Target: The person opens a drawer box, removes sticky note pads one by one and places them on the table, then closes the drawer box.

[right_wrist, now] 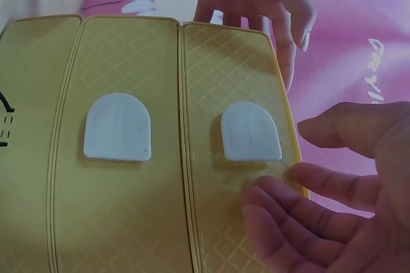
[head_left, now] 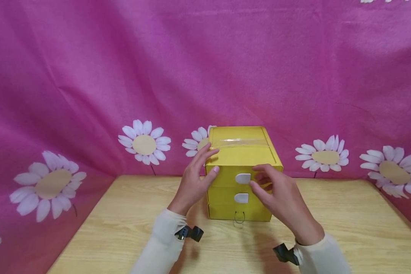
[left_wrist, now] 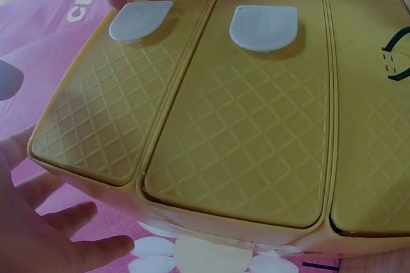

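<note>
A yellow mini drawer unit (head_left: pixel 243 156) with three drawers stands on the table, clear tape across its top. The top drawer has a white tab handle (right_wrist: pixel 251 132); the middle drawer has another white handle (right_wrist: pixel 118 127). On the lowest drawer is a thin dark loop (head_left: pixel 239 217). My left hand (head_left: pixel 195 179) is at the unit's upper left edge, fingers spread along its side and thumb near the front corner. Beside the top handle is my right hand (head_left: pixel 277 194), its fingers loosely bent close to the drawer front and gripping nothing.
The unit stands on a light wood table (head_left: pixel 140 213). A pink cloth (head_left: pixel 226 68) printed with white daisies hangs behind it and along both sides. A dark strap piece shows at each wrist.
</note>
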`<action>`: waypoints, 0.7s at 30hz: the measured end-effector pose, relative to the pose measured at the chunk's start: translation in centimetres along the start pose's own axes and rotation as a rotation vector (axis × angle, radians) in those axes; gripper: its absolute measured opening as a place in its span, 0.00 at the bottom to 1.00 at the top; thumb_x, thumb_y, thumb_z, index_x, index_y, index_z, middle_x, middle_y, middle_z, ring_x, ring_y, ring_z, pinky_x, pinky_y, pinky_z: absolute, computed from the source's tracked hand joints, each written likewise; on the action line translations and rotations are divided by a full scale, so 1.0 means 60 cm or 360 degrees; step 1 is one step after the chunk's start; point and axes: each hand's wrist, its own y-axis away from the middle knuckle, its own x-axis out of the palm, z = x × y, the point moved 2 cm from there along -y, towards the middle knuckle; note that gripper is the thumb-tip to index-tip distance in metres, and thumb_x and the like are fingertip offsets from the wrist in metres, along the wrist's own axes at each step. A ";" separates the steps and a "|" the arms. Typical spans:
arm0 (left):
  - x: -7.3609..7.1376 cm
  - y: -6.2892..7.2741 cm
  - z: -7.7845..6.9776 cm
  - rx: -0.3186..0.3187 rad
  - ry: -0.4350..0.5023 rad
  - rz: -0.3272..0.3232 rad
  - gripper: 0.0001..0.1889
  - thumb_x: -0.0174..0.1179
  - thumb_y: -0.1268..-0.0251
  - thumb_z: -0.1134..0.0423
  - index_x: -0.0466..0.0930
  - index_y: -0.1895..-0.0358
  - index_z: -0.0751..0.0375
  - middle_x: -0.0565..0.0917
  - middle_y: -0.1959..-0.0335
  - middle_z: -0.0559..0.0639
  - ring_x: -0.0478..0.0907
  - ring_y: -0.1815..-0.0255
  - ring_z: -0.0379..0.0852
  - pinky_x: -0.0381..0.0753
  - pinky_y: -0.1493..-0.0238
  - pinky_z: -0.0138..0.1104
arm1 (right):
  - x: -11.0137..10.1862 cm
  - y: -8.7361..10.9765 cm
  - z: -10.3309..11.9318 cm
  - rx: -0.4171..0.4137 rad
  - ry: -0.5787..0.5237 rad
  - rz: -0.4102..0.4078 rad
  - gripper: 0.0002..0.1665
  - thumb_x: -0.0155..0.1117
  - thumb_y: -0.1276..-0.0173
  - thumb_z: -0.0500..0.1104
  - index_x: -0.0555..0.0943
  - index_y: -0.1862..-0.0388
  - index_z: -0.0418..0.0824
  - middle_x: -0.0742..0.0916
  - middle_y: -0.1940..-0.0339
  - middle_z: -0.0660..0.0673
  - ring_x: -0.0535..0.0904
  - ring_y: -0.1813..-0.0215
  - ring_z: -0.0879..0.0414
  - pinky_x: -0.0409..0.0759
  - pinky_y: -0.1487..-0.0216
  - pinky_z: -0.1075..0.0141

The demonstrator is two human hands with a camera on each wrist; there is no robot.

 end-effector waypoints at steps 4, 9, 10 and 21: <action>0.004 0.001 0.004 0.0017 0.0041 -0.0007 0.23 0.52 0.32 0.50 0.71 0.34 0.40 0.60 0.26 0.37 0.53 0.25 0.39 0.59 0.32 0.56 | 0.003 -0.003 0.001 -0.0002 -0.0022 0.0000 0.16 0.68 0.37 0.40 0.79 0.50 0.41 0.86 0.65 0.49 0.83 0.63 0.58 0.84 0.63 0.60; 0.009 0.005 0.011 -0.0013 0.0077 -0.0003 0.22 0.52 0.32 0.48 0.72 0.35 0.38 0.60 0.27 0.31 0.50 0.24 0.43 0.54 0.30 0.56 | 0.007 -0.005 0.004 0.0038 -0.0018 0.0010 0.16 0.68 0.37 0.41 0.79 0.51 0.42 0.87 0.63 0.49 0.83 0.62 0.58 0.84 0.62 0.61; 0.009 0.006 0.012 -0.0012 0.0084 -0.0006 0.22 0.52 0.32 0.49 0.72 0.35 0.38 0.60 0.27 0.31 0.51 0.24 0.44 0.54 0.30 0.56 | 0.008 -0.006 0.004 0.0051 -0.0021 0.0015 0.16 0.69 0.37 0.41 0.79 0.51 0.42 0.87 0.63 0.49 0.83 0.62 0.58 0.84 0.62 0.62; 0.004 0.009 0.004 -0.0011 0.0308 -0.0008 0.17 0.45 0.24 0.62 0.76 0.38 0.55 0.63 0.26 0.46 0.55 0.25 0.41 0.62 0.30 0.46 | 0.011 -0.009 0.000 0.0015 -0.0052 -0.0015 0.15 0.68 0.37 0.39 0.80 0.51 0.43 0.87 0.65 0.51 0.83 0.63 0.60 0.84 0.61 0.59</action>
